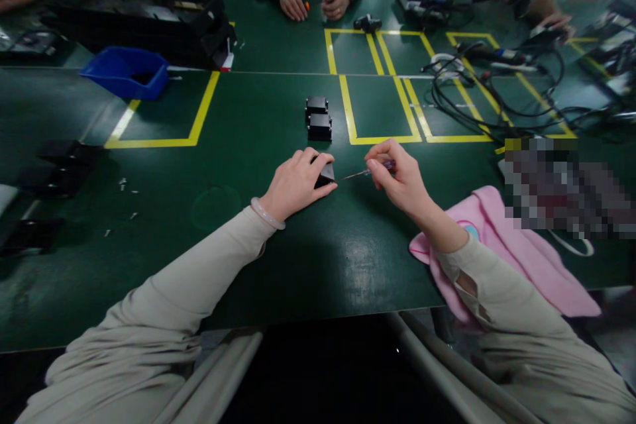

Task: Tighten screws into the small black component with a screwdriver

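My left hand [299, 180] is closed around a small black box-shaped part [326, 174], pressing it on the green table. Between the fingers and thumb of my right hand [396, 174] is a screwdriver [366, 172] with a dark purplish handle. Its thin shaft points left, and the tip reaches the right side of the black part; whether it sits in a screw is too small to tell. Just beyond my left hand, two similar black parts [319, 124] stand one behind the other.
Several loose screws [122, 183] lie at left, near more black parts [59, 169]. A blue bin [126, 73] stands by a long black tray [144, 20]. Pink cloth [507, 245] lies under my right forearm; cables [497, 93] spread at right. Co-workers sit across the table.
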`<state>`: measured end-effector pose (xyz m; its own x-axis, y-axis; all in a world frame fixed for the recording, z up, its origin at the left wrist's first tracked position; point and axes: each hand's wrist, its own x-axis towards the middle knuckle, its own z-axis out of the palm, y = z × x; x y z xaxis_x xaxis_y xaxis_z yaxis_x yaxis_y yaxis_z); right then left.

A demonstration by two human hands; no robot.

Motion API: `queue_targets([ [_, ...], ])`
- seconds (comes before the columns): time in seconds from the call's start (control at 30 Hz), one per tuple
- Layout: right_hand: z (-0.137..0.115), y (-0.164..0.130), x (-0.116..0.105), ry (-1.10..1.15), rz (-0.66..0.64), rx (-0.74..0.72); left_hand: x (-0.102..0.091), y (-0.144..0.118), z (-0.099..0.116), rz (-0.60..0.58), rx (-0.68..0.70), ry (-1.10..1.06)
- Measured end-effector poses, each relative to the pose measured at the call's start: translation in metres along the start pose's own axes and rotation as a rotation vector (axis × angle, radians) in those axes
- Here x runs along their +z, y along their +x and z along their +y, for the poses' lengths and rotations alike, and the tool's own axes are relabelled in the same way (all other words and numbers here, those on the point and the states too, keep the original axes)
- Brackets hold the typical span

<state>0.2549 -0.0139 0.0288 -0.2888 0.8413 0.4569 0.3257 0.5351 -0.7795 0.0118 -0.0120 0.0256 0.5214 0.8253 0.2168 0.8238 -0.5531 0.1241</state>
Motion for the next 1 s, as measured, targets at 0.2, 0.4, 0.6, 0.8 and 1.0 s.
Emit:
queue_targets([
  [0.2, 0.001, -0.0007, 0.0014, -0.001, 0.027, 0.005, 0.0003, -0.0002, 0.0, 0.0, -0.001, -0.006],
  [0.4, 0.0004, -0.0006, 0.0012, -0.009, 0.028, -0.011, -0.0003, 0.0002, 0.0003, -0.005, 0.001, -0.004],
  [0.6, -0.0001, 0.0002, 0.0012, -0.007, 0.019, 0.003, 0.0001, -0.0002, 0.0, -0.002, 0.005, -0.005],
  [0.8, 0.0017, -0.0004, 0.0015, 0.002, 0.022, -0.012, 0.0, -0.0005, -0.0002, 0.001, 0.009, 0.004],
  [1.0, -0.0001, 0.0004, 0.0006, -0.016, 0.005, -0.009, 0.0004, -0.0001, 0.0002, 0.005, 0.002, 0.012],
])
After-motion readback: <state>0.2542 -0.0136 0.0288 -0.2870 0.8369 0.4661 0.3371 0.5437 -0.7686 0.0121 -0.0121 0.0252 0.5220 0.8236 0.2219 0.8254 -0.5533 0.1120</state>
